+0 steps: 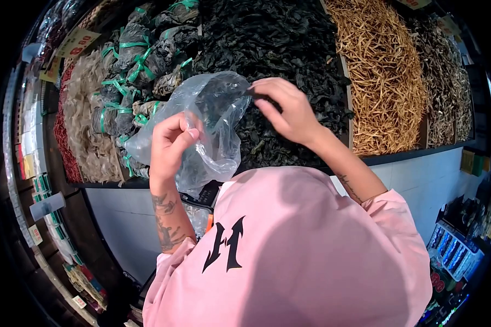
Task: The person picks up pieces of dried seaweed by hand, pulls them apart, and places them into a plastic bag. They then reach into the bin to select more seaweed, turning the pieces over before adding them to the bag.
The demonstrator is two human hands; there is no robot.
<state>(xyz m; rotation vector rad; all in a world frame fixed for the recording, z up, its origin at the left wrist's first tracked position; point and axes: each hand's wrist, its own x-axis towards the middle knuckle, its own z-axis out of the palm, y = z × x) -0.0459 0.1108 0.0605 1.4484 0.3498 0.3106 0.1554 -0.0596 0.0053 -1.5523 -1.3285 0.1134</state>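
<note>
The limp, slippery plastic bag, above the dark heap, is judged best held at its rim, where the grip of the left hand is closed; a dark flake is pinched by the right hand.

bins: yellow dried strands, green-tied bundles | price sign top L | counter front white | L shelf w/ tags | pkgd goods btm R

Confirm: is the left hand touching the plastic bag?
Touching. Head view shows the left hand pinching the plastic bag, film bunched between its fingers.
</note>
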